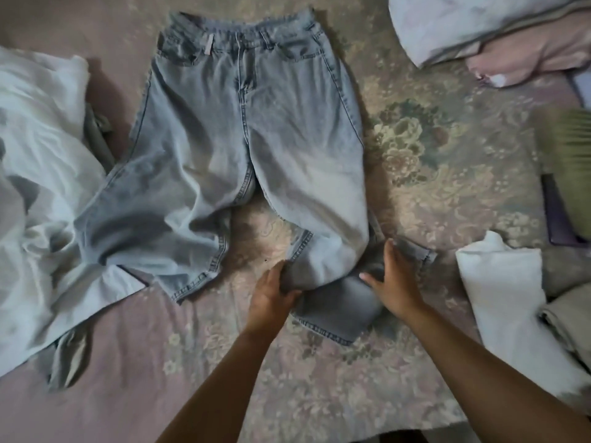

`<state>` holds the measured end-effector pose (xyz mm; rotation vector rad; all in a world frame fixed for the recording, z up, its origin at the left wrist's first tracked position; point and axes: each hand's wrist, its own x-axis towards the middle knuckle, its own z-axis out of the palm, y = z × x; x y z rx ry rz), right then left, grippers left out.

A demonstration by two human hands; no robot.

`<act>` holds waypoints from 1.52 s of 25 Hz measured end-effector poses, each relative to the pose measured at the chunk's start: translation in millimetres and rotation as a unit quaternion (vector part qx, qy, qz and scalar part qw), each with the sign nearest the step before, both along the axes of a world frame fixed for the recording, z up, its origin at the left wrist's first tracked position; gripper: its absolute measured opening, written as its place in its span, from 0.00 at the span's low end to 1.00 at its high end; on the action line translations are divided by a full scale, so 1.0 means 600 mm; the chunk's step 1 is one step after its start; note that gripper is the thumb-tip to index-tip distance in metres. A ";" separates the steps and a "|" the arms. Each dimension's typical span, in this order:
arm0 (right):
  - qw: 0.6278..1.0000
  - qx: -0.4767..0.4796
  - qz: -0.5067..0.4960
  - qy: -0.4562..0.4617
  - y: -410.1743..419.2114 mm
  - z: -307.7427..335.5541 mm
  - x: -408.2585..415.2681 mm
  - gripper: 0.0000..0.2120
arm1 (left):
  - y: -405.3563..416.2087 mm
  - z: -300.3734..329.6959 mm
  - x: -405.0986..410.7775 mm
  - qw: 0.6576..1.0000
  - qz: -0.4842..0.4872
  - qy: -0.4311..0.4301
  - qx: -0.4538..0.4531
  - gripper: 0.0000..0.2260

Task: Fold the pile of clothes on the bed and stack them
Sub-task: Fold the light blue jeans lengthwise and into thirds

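Note:
A pair of light blue jeans (243,129) lies spread face up on the bed (431,148), waistband at the far side, legs toward me. The leg on the right is bunched and doubled over near its hem. My left hand (271,292) grips the inner edge of that leg with thumb and fingers curled round the denim. My right hand (391,282) presses on the crumpled outer part of the same leg, thumb out to the left; its fingertips are sunk in the folds. A heap of white and grey clothes (35,193) lies at the left.
Folded white and beige garments (505,295) are stacked at the right. A white and pink pillow (479,30) sits at the far right, with an olive ribbed item (569,167) and a dark flat object below it. The floral bedspread's edge runs along the bottom right.

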<state>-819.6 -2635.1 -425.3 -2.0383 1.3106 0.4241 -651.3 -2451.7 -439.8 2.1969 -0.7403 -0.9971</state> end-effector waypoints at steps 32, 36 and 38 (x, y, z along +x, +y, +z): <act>0.963 0.092 -0.051 -0.246 0.062 0.394 -0.127 0.06 | 0.005 0.318 -0.273 0.959 -0.014 -0.230 -0.165 0.10; 0.972 0.012 0.127 -0.199 0.098 0.446 -0.144 0.12 | 0.043 0.389 -0.237 0.950 -0.060 -0.217 -0.216 0.09; 0.971 -0.006 0.127 -0.205 0.123 0.477 -0.141 0.10 | 0.068 0.413 -0.214 0.941 -0.084 -0.231 -0.235 0.10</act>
